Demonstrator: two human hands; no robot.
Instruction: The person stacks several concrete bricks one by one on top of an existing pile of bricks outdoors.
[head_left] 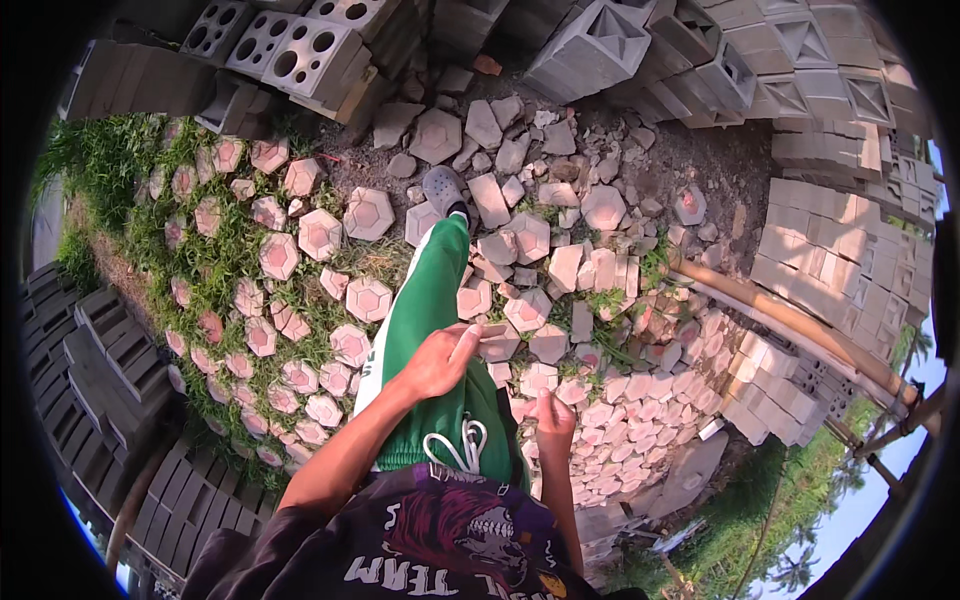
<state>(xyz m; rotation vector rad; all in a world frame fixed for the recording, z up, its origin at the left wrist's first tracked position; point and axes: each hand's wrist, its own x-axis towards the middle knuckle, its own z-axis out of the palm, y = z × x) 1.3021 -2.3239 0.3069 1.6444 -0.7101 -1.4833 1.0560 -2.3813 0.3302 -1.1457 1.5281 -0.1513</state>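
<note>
My left hand (440,364) is in front of my green trousers (425,300), its fingers curled and its thumb laid forward. A small flat brownish edge shows at the thumb tip; I cannot tell whether it is held or lies on the ground behind. To the right and a little lower, my right hand (555,422) is raised with its thumb up and its fingers bent inward. What it holds, if anything, does not show. The hands are apart. Below them lie hexagonal paving blocks (529,309) with pinkish centres. One foot in a grey clog (444,190) steps forward onto the stones.
Hollow concrete blocks (300,60) are stacked at the far left, and patterned vent blocks (590,50) at the far right. Broken rubble (560,140) covers the ground ahead. A bamboo pole (780,305) lies on the right. Grass (230,270) grows between pavers on the left.
</note>
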